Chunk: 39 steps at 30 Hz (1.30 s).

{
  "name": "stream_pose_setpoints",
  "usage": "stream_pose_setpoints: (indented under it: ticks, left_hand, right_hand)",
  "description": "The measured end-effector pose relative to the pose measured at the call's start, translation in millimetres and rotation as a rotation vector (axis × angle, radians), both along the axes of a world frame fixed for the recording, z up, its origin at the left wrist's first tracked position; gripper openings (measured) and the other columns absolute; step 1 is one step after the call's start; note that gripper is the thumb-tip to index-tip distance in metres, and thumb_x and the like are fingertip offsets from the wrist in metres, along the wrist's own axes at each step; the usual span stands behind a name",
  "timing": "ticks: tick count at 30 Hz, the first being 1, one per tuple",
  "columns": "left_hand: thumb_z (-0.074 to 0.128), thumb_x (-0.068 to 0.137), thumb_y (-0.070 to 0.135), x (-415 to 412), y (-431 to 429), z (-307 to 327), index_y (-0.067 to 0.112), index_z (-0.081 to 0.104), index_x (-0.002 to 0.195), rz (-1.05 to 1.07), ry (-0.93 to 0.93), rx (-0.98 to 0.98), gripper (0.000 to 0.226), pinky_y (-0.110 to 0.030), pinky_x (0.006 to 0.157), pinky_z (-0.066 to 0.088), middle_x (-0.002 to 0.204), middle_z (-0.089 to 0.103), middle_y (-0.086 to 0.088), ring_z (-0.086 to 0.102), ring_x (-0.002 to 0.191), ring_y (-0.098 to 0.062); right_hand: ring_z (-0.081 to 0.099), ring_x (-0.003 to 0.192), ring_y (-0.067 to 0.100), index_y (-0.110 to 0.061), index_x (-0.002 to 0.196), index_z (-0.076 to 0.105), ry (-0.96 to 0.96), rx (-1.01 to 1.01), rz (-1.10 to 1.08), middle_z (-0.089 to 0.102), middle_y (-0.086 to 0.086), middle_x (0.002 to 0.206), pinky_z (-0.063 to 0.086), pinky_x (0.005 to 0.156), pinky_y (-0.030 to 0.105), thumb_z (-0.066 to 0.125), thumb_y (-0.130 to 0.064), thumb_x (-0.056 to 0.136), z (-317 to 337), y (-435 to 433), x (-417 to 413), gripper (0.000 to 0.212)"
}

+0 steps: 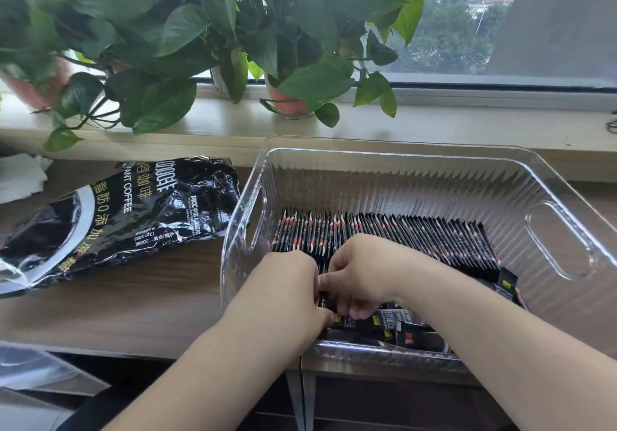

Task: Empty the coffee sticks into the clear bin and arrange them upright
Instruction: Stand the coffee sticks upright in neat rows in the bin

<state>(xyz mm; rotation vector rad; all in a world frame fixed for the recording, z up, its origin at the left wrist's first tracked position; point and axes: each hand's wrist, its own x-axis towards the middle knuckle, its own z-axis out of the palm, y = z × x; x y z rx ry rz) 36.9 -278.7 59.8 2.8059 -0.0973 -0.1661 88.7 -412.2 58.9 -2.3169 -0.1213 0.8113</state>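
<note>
A clear ribbed bin [417, 160] with cut-out handles stands on the wooden desk. Inside it, a long row of black coffee sticks [417, 233] stands upright along the far side. Several loose sticks [397, 325] lie flat near the front wall. Both my hands are inside the bin at its near left. My left hand [283, 283] and my right hand [360, 273] are pressed together, fingers pinched on a small bunch of sticks between them. The fingertips are partly hidden. The black coffee bag [110, 217] lies flattened on the desk, left of the bin.
Potted green plants [200, 36] sit on the windowsill behind the desk, leaves hanging toward the bag. White crumpled paper [20, 177] lies at the far left. A clear plastic piece [33, 367] shows below the desk's front edge [133, 350].
</note>
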Motion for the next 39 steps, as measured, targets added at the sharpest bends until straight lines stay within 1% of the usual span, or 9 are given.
stream_pose_setpoints:
  ticks: [4,10,13,16,21,23,28,33,39]
  left_hand:
    - [0.078,0.078,0.041,3.7,-0.8,-5.8,0.023,0.063,0.086,0.028,-0.015,0.022,0.024,-0.028,0.075,0.053,0.09,0.062,0.005,0.062,0.088,-0.015]
    - [0.072,0.08,0.041,3.8,-5.1,-10.8,0.025,0.055,0.086,0.046,-0.068,-0.017,0.024,-0.032,0.075,0.051,0.092,0.058,0.006,0.059,0.089,-0.018]
    - [0.069,0.08,0.032,8.9,-7.7,-12.9,0.023,0.053,0.084,0.068,-0.06,-0.027,0.019,-0.036,0.076,0.054,0.09,0.058,0.004,0.059,0.087,-0.02]
    - [0.068,0.08,0.028,12.1,-10.0,-14.2,0.021,0.053,0.084,0.09,-0.056,-0.024,0.017,-0.035,0.072,0.052,0.089,0.059,0.002,0.06,0.085,-0.021]
    - [0.064,0.085,0.033,16.6,-17.3,-15.2,0.022,0.041,0.075,0.075,-0.107,0.023,0.028,-0.031,0.065,0.039,0.08,0.048,0.004,0.052,0.08,-0.022]
    - [0.062,0.087,0.035,17.5,-19.0,-16.4,0.021,0.042,0.073,0.072,-0.121,0.029,0.028,-0.03,0.064,0.038,0.078,0.049,0.003,0.053,0.078,-0.023]
    - [0.062,0.08,0.03,18.4,-14.7,-21.9,0.017,0.054,0.075,0.077,-0.103,0.017,0.016,-0.029,0.06,0.042,0.08,0.059,0.0,0.06,0.078,-0.023]
    - [0.063,0.07,0.022,19.7,-11.4,-22.7,0.011,0.059,0.069,0.06,-0.034,-0.014,0.012,-0.033,0.062,0.055,0.071,0.063,-0.002,0.063,0.072,-0.022]
    - [0.066,0.066,0.017,22.1,-10.6,-25.2,0.008,0.058,0.063,0.042,0.005,0.02,0.012,-0.032,0.058,0.054,0.07,0.065,-0.008,0.066,0.074,-0.025]
  right_hand:
    - [0.052,0.035,0.006,-0.007,0.072,0.063,-0.063,0.017,0.057,0.066,0.008,0.063,0.042,0.037,0.017,0.06,-0.026,0.101,-3.6,-3.9,0.4,0.035]
    - [0.058,0.045,0.006,-0.013,0.092,0.077,-0.153,-0.014,0.193,0.077,0.007,0.078,0.048,0.047,0.017,0.07,-0.013,0.092,0.2,-24.3,1.1,0.006]
    - [0.06,0.051,0.0,-0.023,0.096,0.08,-0.254,-0.167,0.291,0.075,-0.002,0.081,0.044,0.049,0.013,0.08,-0.029,0.083,8.0,-26.5,-3.1,0.014]
    - [0.065,0.069,0.007,-0.024,0.092,0.079,-0.321,-0.246,0.36,0.073,-0.007,0.086,0.045,0.054,0.017,0.086,-0.041,0.074,7.4,-22.8,-12.4,0.025]
    - [0.068,0.077,0.017,-0.017,0.084,0.075,-0.371,-0.334,0.407,0.074,-0.002,0.081,0.056,0.068,0.029,0.084,-0.037,0.075,4.7,-20.0,-16.3,0.024]
    - [0.068,0.076,0.02,-0.017,0.084,0.073,-0.36,-0.365,0.42,0.073,0.0,0.082,0.056,0.068,0.029,0.083,-0.034,0.077,6.6,-20.5,-16.5,0.022]
    - [0.054,0.062,0.003,-0.024,0.074,0.066,-0.336,-0.362,0.405,0.068,-0.007,0.078,0.036,0.051,0.018,0.082,-0.031,0.08,12.7,-27.3,-19.6,0.018]
    - [0.057,0.066,0.006,-0.024,0.075,0.07,-0.387,-0.368,0.296,0.066,-0.009,0.075,0.037,0.051,0.017,0.077,-0.028,0.085,16.6,-34.0,-22.5,0.012]
    - [0.061,0.068,0.002,-0.022,0.074,0.076,-0.48,-0.286,0.062,0.068,-0.011,0.074,0.041,0.048,0.012,0.074,-0.028,0.087,22.4,-41.3,-24.6,0.014]
